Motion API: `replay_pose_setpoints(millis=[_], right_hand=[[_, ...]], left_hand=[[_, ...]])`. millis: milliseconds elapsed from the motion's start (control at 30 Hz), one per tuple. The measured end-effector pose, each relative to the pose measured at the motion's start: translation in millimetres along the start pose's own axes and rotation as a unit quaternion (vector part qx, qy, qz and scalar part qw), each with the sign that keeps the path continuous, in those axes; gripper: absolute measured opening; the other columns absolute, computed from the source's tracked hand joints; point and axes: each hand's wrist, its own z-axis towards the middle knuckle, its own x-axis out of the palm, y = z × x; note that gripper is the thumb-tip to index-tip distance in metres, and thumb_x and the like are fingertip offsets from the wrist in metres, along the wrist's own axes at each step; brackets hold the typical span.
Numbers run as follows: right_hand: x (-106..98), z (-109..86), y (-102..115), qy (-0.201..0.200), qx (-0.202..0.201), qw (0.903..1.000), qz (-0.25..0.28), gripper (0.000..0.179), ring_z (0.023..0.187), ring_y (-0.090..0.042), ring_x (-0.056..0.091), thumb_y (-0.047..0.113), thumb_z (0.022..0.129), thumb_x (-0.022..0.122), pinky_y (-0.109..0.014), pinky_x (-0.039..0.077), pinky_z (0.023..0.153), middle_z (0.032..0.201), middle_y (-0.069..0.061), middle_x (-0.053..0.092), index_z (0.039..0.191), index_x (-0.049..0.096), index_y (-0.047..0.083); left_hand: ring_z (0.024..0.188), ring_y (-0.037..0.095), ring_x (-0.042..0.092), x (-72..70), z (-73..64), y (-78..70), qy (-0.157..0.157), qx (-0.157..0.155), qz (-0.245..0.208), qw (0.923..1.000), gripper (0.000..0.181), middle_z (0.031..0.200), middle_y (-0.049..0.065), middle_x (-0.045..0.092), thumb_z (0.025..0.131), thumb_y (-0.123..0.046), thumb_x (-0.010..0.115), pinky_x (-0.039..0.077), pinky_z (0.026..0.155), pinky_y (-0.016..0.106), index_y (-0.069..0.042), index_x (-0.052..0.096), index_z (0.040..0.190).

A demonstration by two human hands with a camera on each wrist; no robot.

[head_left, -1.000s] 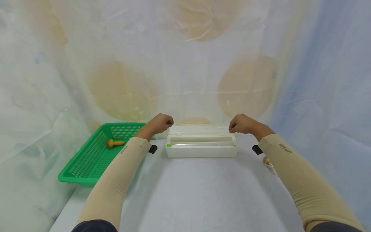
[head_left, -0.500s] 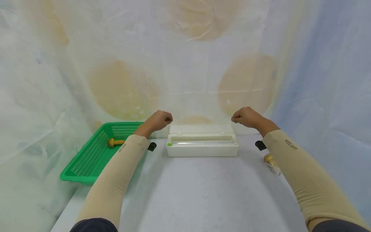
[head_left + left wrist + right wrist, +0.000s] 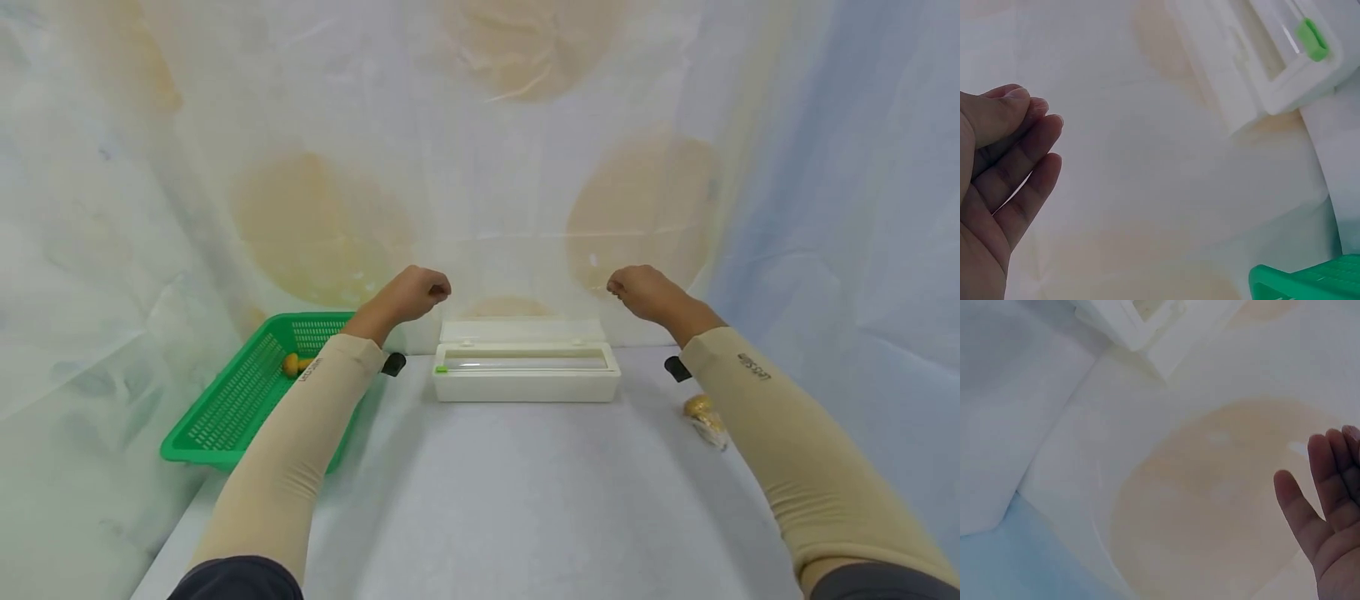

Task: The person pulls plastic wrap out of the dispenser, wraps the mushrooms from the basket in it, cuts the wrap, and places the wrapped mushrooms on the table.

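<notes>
Both hands are raised above the back of a white cling film box [image 3: 525,388], whose lid [image 3: 521,332] is tilted back. Clear film [image 3: 525,363] glints in the box's opening. My left hand [image 3: 414,292] pinches thumb against fingertips, at the box's upper left; in the left wrist view its other fingers are nearly straight. My right hand [image 3: 647,292] takes a like pinch at the upper right, its thumb out of sight in the right wrist view. The cling film between the hands is so clear that it barely shows. A green slider [image 3: 1312,40] sits at the box's left end.
A green basket [image 3: 195,457] at the left holds a yellow-brown mushroom [image 3: 292,365], partly behind the left sleeve. A yellowish thing in clear wrap [image 3: 703,417] lies beside the right forearm. Spotted sheeting [image 3: 510,167] hangs close behind the box.
Both hands have risen from the level of the lid to above it, drifting slightly apart. The box stays on the table, its lid still tilted back.
</notes>
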Motion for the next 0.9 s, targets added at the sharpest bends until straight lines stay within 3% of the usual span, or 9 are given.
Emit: replay_pose_setpoints(millis=[133, 233, 300, 367, 500, 567, 667, 767, 900], right_hand=[[-10, -1.0, 1, 0.019, 0.018, 0.9979, -0.06, 0.027, 0.114, -0.043, 0.052, -0.002, 0.101, 0.038, -0.052, 0.043, 0.094, 0.12, -0.026, 0.057, 0.119, 0.057, -0.009], [-12, -2.6, 2, 0.007, 0.014, 0.9982, -0.058, 0.028, 0.116, -0.045, 0.05, 0.003, 0.103, 0.04, -0.054, 0.042, 0.096, 0.123, -0.028, 0.055, 0.122, 0.056, -0.009], [-4, -1.5, 1, 0.0, 0.007, 0.9999, -0.015, 0.033, 0.117, -0.045, 0.049, 0.013, 0.103, 0.047, -0.056, 0.04, 0.097, 0.127, -0.028, 0.054, 0.128, 0.053, -0.007], [12, 2.7, 2, 0.005, 0.003, 0.9987, 0.052, 0.054, 0.123, -0.043, 0.047, 0.026, 0.098, 0.06, -0.059, 0.038, 0.098, 0.138, -0.025, 0.047, 0.141, 0.043, -0.002], [54, 12.2, 3, 0.062, 0.009, 0.9819, 0.179, 0.1, 0.13, -0.041, 0.042, 0.038, 0.081, 0.08, -0.059, 0.038, 0.099, 0.151, -0.02, 0.034, 0.156, 0.018, 0.013], [71, 15.5, 4, 0.069, 0.009, 0.9749, 0.212, 0.088, 0.124, -0.038, 0.049, 0.034, 0.083, 0.079, -0.055, 0.043, 0.096, 0.142, -0.019, 0.046, 0.152, 0.03, 0.01], [81, 16.7, 8, 0.043, 0.005, 0.9739, 0.223, 0.049, 0.107, -0.033, 0.061, 0.025, 0.093, 0.069, -0.049, 0.048, 0.09, 0.118, -0.017, 0.065, 0.133, 0.056, 0.001], [69, 15.6, 9, 0.01, 0.013, 0.9823, 0.187, 0.028, 0.094, -0.028, 0.065, 0.021, 0.096, 0.064, -0.046, 0.051, 0.083, 0.103, -0.011, 0.07, 0.116, 0.068, 0.001], [39, 12.9, 3, 0.017, 0.011, 0.9912, 0.131, 0.023, 0.089, -0.027, 0.066, 0.018, 0.095, 0.065, -0.045, 0.052, 0.08, 0.1, -0.009, 0.071, 0.11, 0.072, 0.001]], left_hand=[[0.093, 0.022, 0.062, -4.5, 0.9, -3.2, -0.003, -0.004, -0.001, 1.0, 0.015, 0.102, 0.007, 0.068, 0.096, -0.005, 0.059, 0.05, 0.084, 0.035, -0.006, 0.072, 0.104], [0.095, 0.022, 0.062, -6.9, 1.8, -4.2, 0.0, -0.012, 0.001, 0.9999, 0.016, 0.104, 0.008, 0.068, 0.097, -0.006, 0.058, 0.05, 0.084, 0.036, -0.006, 0.071, 0.106], [0.096, 0.022, 0.062, -7.8, 2.8, -4.3, 0.002, -0.019, 0.002, 0.9998, 0.016, 0.105, 0.007, 0.068, 0.097, -0.007, 0.058, 0.05, 0.085, 0.036, -0.007, 0.071, 0.106], [0.097, 0.022, 0.061, -8.5, 3.7, -4.1, 0.001, -0.022, 0.005, 0.9998, 0.016, 0.105, 0.007, 0.067, 0.097, -0.007, 0.058, 0.05, 0.085, 0.036, -0.007, 0.071, 0.106], [0.096, 0.023, 0.061, -6.5, 4.6, -5.0, 0.0, -0.018, 0.006, 0.9998, 0.016, 0.104, 0.007, 0.068, 0.097, -0.006, 0.058, 0.05, 0.085, 0.036, -0.007, 0.071, 0.106], [0.096, 0.022, 0.061, -2.7, 4.0, -6.1, 0.004, -0.014, 0.003, 0.9999, 0.016, 0.104, 0.007, 0.068, 0.097, -0.006, 0.058, 0.05, 0.085, 0.036, -0.006, 0.071, 0.105], [0.095, 0.022, 0.062, 4.8, 1.6, -7.7, 0.014, -0.011, -0.004, 0.9998, 0.016, 0.103, 0.007, 0.068, 0.097, -0.006, 0.058, 0.05, 0.085, 0.035, -0.006, 0.071, 0.105], [0.095, 0.021, 0.062, 10.4, -1.3, -7.5, 0.014, -0.01, -0.007, 0.9998, 0.016, 0.103, 0.007, 0.068, 0.096, -0.006, 0.059, 0.051, 0.085, 0.035, -0.006, 0.072, 0.105], [0.094, 0.022, 0.063, 10.4, -4.1, -4.1, 0.001, -0.009, -0.003, 1.0, 0.014, 0.102, 0.007, 0.069, 0.096, -0.006, 0.06, 0.051, 0.084, 0.036, -0.006, 0.072, 0.104]])
